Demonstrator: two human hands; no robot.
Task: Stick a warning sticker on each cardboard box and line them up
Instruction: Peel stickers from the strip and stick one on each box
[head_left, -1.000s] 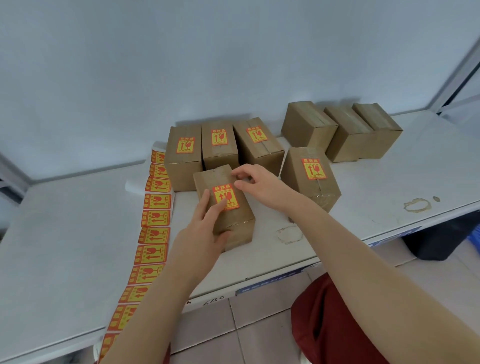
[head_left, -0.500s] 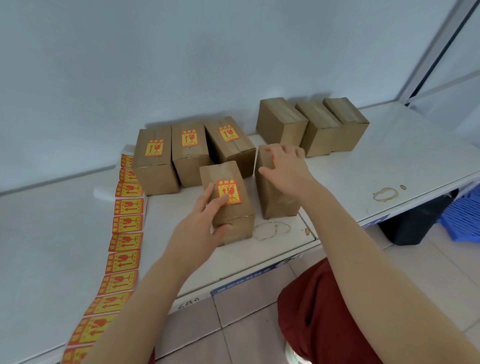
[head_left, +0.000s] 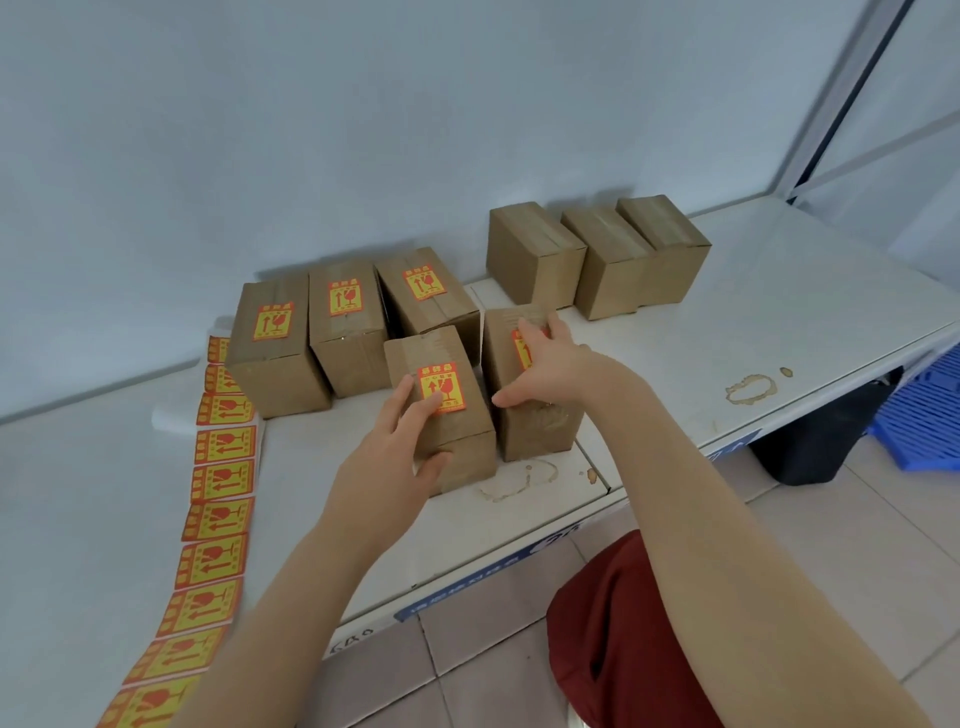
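Note:
Three stickered cardboard boxes (head_left: 343, 322) stand in a row at the back left of the white table (head_left: 675, 353). In front of them stands a nearer stickered box (head_left: 457, 431); my left hand (head_left: 395, 457) grips its left side, fingers on top beside its red-and-yellow warning sticker (head_left: 440, 387). Just right of it stands another stickered box (head_left: 540, 431); my right hand (head_left: 545, 364) lies over its top and grips it, hiding most of its sticker. Three plain boxes (head_left: 602, 260) without stickers stand at the back right.
A long strip of warning stickers (head_left: 218, 488) runs down the table's left side and over its front edge. Brown ring stains (head_left: 748, 388) mark the table at the right. A dark bin (head_left: 826, 441) and a blue crate (head_left: 930, 415) sit on the tiled floor.
My right hand left the near box, went to the box on its right and took hold of it. That box now stands close beside the near one. My left hand stays put.

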